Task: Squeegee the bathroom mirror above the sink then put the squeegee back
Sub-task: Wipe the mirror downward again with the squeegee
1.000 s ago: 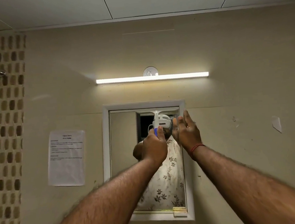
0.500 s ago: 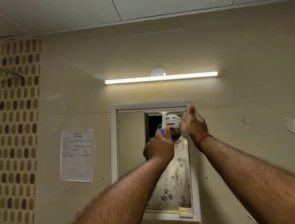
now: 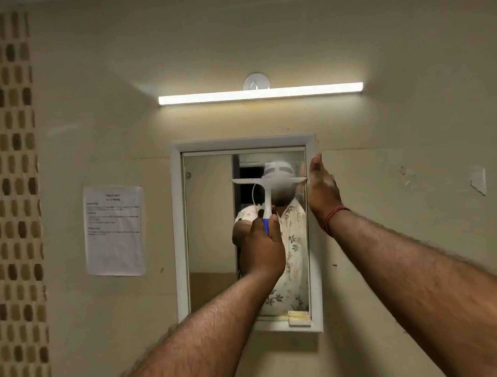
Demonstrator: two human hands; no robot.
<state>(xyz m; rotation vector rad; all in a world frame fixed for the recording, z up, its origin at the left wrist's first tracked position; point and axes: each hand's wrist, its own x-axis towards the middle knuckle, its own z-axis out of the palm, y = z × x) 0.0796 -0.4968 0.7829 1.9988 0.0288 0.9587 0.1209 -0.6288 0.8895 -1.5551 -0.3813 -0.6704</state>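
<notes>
Single head-worn wide-angle view. Looks from head height straight at the wall (image 3: 408, 42), tilted up. Stands close to the mirror (image 3: 211, 221), framed below centre. Takes in the strip light (image 3: 260, 93) above centre and tiles (image 3: 5, 207) along the left edge.

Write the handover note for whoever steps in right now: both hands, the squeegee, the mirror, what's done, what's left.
Left hand grips the squeegee by its blue handle, blade level, across the upper right of the mirror.
Right hand is open, fingers straight, at the right side of the mirror frame near the top; contact unclear.
Done: squeegee in hand and up at the mirror; how much is wiped cannot be told.
Left: pull strokes down the mirror, then put the squeegee back; its place is out of view.
</notes>
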